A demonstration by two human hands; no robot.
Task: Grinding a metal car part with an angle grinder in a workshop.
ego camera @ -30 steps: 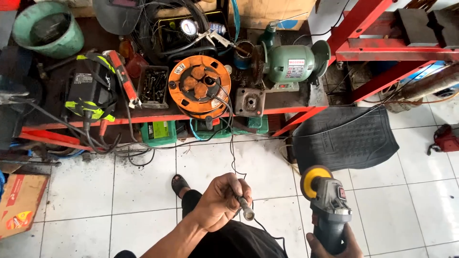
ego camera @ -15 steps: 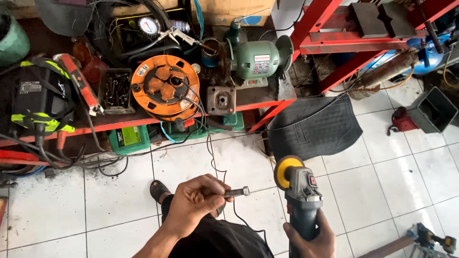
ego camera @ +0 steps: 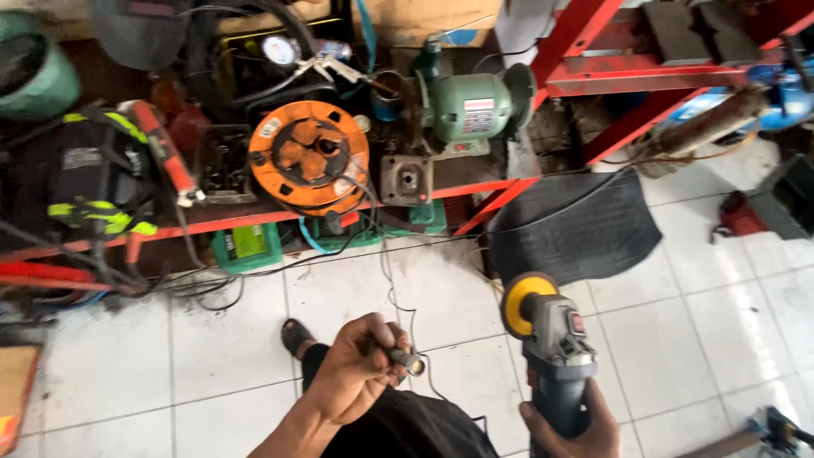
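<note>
My left hand (ego camera: 356, 373) grips a short metal rod (ego camera: 405, 361) that sticks out to the right of the fist, its round end facing up. My right hand (ego camera: 566, 427) at the bottom edge holds the grey body of an angle grinder (ego camera: 553, 337). The grinder points away from me, and its yellow disc (ego camera: 524, 298) sits at the far end. A thin black cable (ego camera: 398, 293) runs across the white tiles between the two hands. The rod and the grinder are apart.
A low red metal rack (ego camera: 339, 208) carries an orange cable reel (ego camera: 308, 158), a green bench grinder (ego camera: 471, 106), a black and yellow case (ego camera: 89, 182) and tangled cables. A black rubber mat (ego camera: 572, 225) lies right of it. My sandalled foot (ego camera: 297, 337) rests on the tiles.
The view has shifted right and slightly down. My left hand has turned the rod so its end points more toward the camera. The grinder stays upright in my right hand.
</note>
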